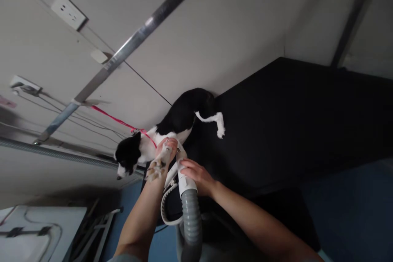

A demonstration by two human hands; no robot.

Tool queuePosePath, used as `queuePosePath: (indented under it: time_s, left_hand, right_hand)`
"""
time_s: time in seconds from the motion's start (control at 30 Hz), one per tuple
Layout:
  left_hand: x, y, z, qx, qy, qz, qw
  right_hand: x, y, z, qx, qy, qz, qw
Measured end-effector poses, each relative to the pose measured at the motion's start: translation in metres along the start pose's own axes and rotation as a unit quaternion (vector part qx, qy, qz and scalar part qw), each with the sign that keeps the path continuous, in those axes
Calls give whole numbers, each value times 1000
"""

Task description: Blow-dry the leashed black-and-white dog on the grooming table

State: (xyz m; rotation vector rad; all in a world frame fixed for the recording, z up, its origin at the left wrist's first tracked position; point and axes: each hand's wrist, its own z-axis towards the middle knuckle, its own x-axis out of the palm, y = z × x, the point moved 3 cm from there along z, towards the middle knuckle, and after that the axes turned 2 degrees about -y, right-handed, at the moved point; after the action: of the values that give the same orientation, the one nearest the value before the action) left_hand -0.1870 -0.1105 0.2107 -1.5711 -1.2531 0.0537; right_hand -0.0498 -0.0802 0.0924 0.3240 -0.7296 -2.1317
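A black and white dog [190, 110] is on a black table [276, 123], its head turned to the left. Around its neck and chest runs a pink leash [115, 119]. My left hand [168, 146] is closed around one of the dog's front legs, and the paw [156, 168] hangs toward me with its pads showing. In my right hand [198, 174] is the white nozzle [185, 178] of a grey ribbed hose [192, 217]. The nozzle's tip lies close to the dog's chest and the held leg; I cannot tell whether they touch.
A metal bar [135, 41] crosses in front of the wall, with the leash tied to it. Wall sockets [69, 11] and cables are at the left. A white appliance-like box [39, 229] stands at lower left. The floor [353, 208] is blue.
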Motion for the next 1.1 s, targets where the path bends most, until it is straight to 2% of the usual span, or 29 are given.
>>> queuePosePath:
  time_s: [0.1,0.2,0.3,0.43,0.5,0.57,0.67,0.73,0.8,0.87,0.97,1.1]
  left_hand:
    - [-6,6,2,1,15,-34,999]
    - [-8,1,16,-10,11,-61,998]
    - [-7,-18,38,-26,5,-126,992]
    - [-13,-57,64,22,25,-161,986]
    - [-19,-65,73,33,36,-151,987]
    - [-28,-60,79,16,26,-123,992]
    - [-44,-37,86,-45,-11,-92,995]
    - [-53,-25,93,-76,-27,-104,991]
    - [-60,-23,103,-87,-24,-141,986]
    - [-64,-32,117,-73,-13,-157,985]
    - [-66,-57,138,-38,-24,-109,993]
    - [-55,-86,158,-25,-43,-74,996]
  right_hand:
    - [6,0,-10,5,-7,-5,1000]
    - [9,-3,-13,14,0,-27,1000]
    - [13,-9,-3,3,53,-55,997]
    - [22,-25,20,-31,128,-85,988]
    - [26,-38,31,-52,145,-104,983]
    - [30,-54,40,-61,141,-105,983]
    - [36,-75,46,-78,139,-97,983]
    - [39,-87,47,-82,137,-98,982]
    - [39,-97,48,-66,138,-102,983]
    - [40,-105,52,-51,149,-108,982]
    - [40,-115,63,-44,170,-97,980]
    - [42,-127,72,-5,177,-25,984]
